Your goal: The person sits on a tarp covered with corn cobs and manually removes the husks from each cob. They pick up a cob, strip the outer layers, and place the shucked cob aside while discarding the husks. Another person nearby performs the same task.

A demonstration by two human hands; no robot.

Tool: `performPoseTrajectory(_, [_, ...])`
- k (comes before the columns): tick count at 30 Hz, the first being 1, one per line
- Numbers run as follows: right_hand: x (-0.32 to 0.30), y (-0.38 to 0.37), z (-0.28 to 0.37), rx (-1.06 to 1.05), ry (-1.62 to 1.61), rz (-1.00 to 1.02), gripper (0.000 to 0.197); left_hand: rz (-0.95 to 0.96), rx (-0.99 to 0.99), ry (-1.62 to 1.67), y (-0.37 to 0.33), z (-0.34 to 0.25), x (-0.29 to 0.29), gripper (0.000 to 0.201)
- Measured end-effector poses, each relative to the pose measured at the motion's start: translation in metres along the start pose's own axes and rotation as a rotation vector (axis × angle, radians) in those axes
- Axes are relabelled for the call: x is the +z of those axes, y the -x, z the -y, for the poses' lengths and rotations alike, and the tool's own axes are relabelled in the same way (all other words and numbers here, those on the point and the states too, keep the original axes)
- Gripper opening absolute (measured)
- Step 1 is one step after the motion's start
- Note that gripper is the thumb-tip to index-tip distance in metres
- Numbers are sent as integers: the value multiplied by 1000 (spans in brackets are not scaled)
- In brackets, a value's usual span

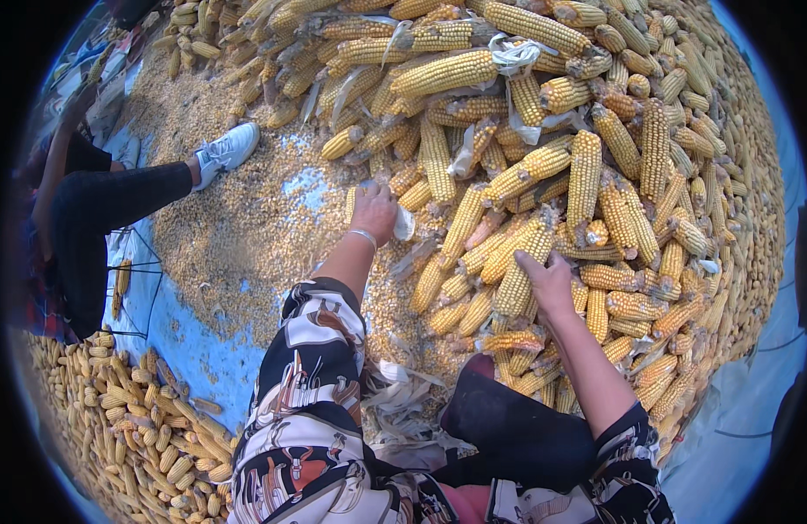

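Observation:
My left hand (374,212) is closed around an ear of corn (351,204), whose yellow kernels show on the hand's left side. A whitish end or scrap of husk (405,224) sticks out to the right of that hand; the fingers cover the middle. Farther right, my right hand (548,278) grips a yellow corn cob (513,290) at the near edge of the big heap, thumb and fingers on its upper right side. More cobs (470,223) lie close around it, some with bits of dry husk.
A large heap of corn cobs (639,140) rises ahead and to the right. Loose kernels (211,236) cover a blue sheet (189,336) on the left. Another pile of cobs (150,419) lies lower left. Dry husks (399,406) lie before me. Another person's leg and shoe (229,148) reach in from the left.

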State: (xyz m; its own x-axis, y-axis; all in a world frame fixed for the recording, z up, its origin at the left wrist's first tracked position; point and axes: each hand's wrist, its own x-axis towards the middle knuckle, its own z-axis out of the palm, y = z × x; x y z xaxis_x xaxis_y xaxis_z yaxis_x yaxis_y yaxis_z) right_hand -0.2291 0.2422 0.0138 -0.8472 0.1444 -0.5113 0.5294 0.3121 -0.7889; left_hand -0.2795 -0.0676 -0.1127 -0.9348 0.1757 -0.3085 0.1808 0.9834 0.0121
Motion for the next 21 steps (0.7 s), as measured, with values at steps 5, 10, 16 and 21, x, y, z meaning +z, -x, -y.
performPoseTrajectory(5, [3, 10, 16, 255, -406, 5, 51, 60, -53, 668, -3, 14, -9, 56])
performPoseTrajectory(10, [26, -20, 0, 292, -147, 13, 84, 120, -402, 1529, -39, -8, -14, 59])
performPoseTrajectory(16, [65, -72, -39, 142, -34, -90, 84, -259, -632, 1281, -94, -58, -42, 70])
performPoseTrajectory(21, [56, -49, -51, -19, -150, 25, 70, 203, -368, 1396, -71, -19, -37, 62])
